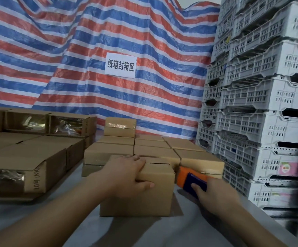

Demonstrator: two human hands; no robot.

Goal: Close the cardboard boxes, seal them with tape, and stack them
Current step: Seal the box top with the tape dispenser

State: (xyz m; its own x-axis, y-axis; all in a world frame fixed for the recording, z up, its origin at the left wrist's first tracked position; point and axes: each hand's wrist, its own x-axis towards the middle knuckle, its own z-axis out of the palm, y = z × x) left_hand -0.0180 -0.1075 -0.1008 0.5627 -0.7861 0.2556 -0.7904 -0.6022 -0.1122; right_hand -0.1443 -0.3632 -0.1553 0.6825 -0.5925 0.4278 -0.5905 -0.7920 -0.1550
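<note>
Pressing down on the closed flaps, the left hand (126, 172) lies over the near-left top of the small cardboard box (139, 189), fingers spread flat across the lid and thumb hooked down the front face, so the box is pinned rather than gripped. This box sits on the pale grey work surface (46, 211), just in front of the rows of sealed boxes (153, 150), and its centre seam is visibly bare of tape. To the right, the right hand (214, 198) grips an orange and blue tape dispenser (192, 178), fingers curled round its body, with its front end touching or almost touching the box's right side near the top edge. Taping looks about to begin: the sound way is to anchor the tape on that side wall, pull straight along the seam toward the left, and keep the flaps held level so no gap opens; the left hand will probably need to slide clear of the seam as the dispenser crosses. Farther left lie larger cartons (29, 157), some open-ended with shiny film inside. One sealed box (120, 127) stands alone on the rows. Behind hangs a red, white and blue striped tarpaulin (73, 59) bearing a white paper sign (120, 65), and grey plastic crates (260, 104) tower at the far right.
</note>
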